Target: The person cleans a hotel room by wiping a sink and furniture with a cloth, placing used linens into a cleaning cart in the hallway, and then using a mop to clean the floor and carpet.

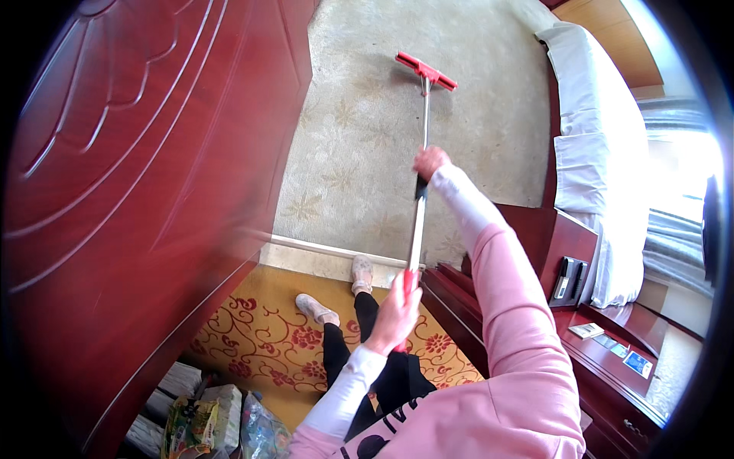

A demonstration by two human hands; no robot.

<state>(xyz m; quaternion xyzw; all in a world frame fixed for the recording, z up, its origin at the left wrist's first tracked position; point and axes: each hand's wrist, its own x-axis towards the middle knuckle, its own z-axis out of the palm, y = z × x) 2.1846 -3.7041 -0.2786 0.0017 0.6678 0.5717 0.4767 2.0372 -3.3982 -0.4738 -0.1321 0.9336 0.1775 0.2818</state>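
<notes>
A long-handled sponge mop with a red head (427, 71) reaches out ahead of me over the pale patterned carpet (367, 143). Near its lower end, my left hand (395, 315) is closed round the red grip. Farther up, at the black collar where the thin metal tube begins, my right hand (431, 163) grips the pole. The head lies slantwise, with a shadow around it; whether it touches the carpet I cannot tell.
A dark red wooden door (172, 143) fills the left side. A pale threshold (309, 254) divides the carpet from the flowered one (269, 344) under me. Bagged goods (200, 419) stand lower left. At right are a bed with white linen (602, 160) and a wooden cabinet (608, 350) bearing cards.
</notes>
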